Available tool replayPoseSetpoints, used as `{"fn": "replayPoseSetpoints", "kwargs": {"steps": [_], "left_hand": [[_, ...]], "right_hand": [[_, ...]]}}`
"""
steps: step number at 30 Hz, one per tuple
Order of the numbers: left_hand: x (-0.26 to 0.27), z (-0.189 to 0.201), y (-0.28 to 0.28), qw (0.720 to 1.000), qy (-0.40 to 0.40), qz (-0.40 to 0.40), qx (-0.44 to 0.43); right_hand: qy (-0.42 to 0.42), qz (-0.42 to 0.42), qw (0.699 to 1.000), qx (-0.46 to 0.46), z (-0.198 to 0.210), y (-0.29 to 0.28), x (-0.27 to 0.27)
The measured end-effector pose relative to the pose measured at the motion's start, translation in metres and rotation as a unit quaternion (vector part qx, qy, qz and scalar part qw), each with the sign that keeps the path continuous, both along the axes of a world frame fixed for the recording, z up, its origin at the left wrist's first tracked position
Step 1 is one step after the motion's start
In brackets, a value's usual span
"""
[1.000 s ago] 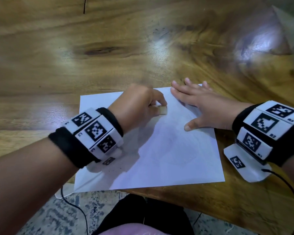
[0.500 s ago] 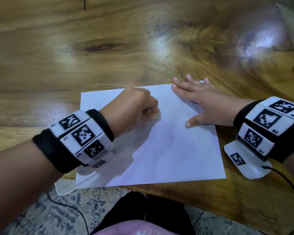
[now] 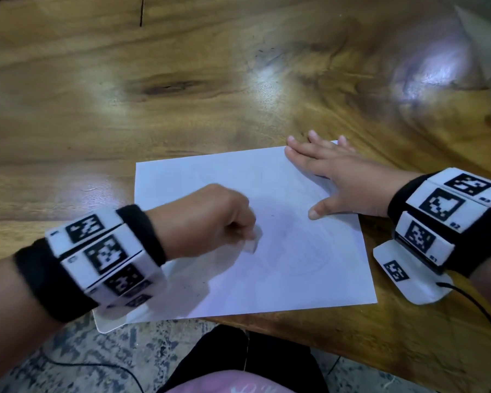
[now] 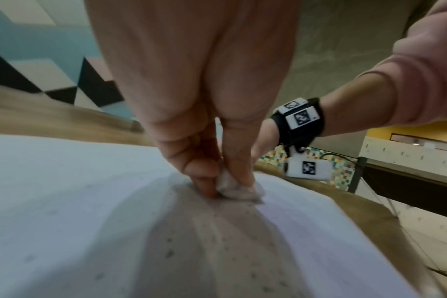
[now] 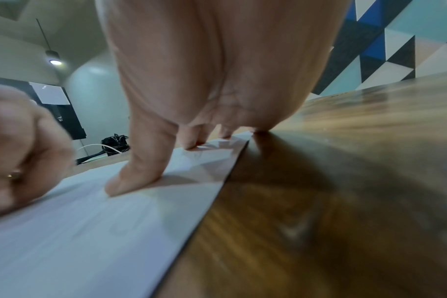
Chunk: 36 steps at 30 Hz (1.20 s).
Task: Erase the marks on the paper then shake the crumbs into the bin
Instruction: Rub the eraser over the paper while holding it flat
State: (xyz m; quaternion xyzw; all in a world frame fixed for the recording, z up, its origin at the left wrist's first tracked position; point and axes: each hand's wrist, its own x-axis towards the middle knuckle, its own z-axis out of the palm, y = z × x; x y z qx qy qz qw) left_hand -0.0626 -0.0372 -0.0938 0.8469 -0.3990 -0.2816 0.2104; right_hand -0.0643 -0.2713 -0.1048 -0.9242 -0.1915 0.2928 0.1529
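the task looks to be in its first half, with erasing under way and nothing shaken off yet; the paper (image 3: 255, 222) lies flat on the wooden table (image 3: 182, 95), its near edge at or slightly over the table's near edge, toward the right of the scene; the left hand (image 3: 210, 222) sits over the left-middle of the sheet with fingers curled, pinching a small whitish eraser (image 3: 253, 241) between thumb and fingertips; the left wrist view shows the eraser (image 4: 239, 189) pressed onto the sheet, and the blur on that hand suggests it is mid-stroke; the right hand (image 3: 340, 180) lies on the far right corner with fingers straight and spread and the thumb out toward the near side, holding nothing, only pressing the sheet down; in the right wrist view its thumb (image 5: 138, 175) and fingertips bear on the paper close to its right edge; faint curved pencil marks (image 3: 309, 251) can be made out in the middle and near right of the sheet, so by my reading some rubbing is left there; small dark crumbs (image 4: 168, 252) are scattered on the near left part of the paper, around the left wrist; what remains is to clear the faint lines, then lift the sheet and tip the crumbs out; no bin shows in any view, so i cannot tell where it stands.
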Motion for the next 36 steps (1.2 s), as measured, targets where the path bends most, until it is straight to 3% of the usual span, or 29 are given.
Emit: {"fn": "replayPoseSetpoints", "kwargs": {"steps": [2,7,9,12,14,20,22,26,28,33,36], "left_hand": [[0.0,0.001,-0.002,1.0,0.018,-0.016,0.017],[0.028,0.002,-0.053,0.982,-0.151,0.107,-0.027],[0.021,-0.003,-0.052,0.984,-0.144,0.101,-0.029],[-0.005,-0.001,-0.027,0.998,-0.059,-0.006,-0.019],[-0.01,-0.003,-0.019,0.999,-0.018,-0.037,0.017],[0.028,-0.003,-0.053,0.984,-0.141,0.095,-0.046],[0.018,-0.007,-0.041,0.99,-0.122,0.06,-0.042],[-0.014,-0.002,-0.013,0.999,-0.007,-0.05,0.003],[-0.006,-0.001,-0.017,0.999,-0.015,-0.043,0.009],[0.021,-0.003,-0.043,0.986,-0.139,0.083,-0.042],[-0.003,-0.004,-0.024,0.997,-0.073,0.01,-0.033]], "right_hand": [[-0.001,0.002,1.0,-0.002,0.0,0.0,0.0],[-0.003,0.0,1.0,-0.002,0.001,0.001,0.0],[-0.003,-0.001,1.0,0.003,0.0,0.001,0.0],[-0.002,0.0,1.0,0.001,0.0,0.0,0.0],[-0.003,0.001,1.0,0.0,-0.001,0.0,0.0],[-0.007,0.003,1.0,-0.002,-0.001,0.0,0.0],[-0.007,0.004,1.0,-0.002,-0.001,0.0,0.0],[-0.004,0.004,1.0,-0.002,-0.001,-0.001,0.0],[-0.005,0.004,1.0,-0.003,-0.001,-0.001,0.0],[-0.005,0.001,1.0,-0.004,-0.001,0.0,0.0],[-0.004,0.001,1.0,-0.001,0.0,0.0,0.0]]}}
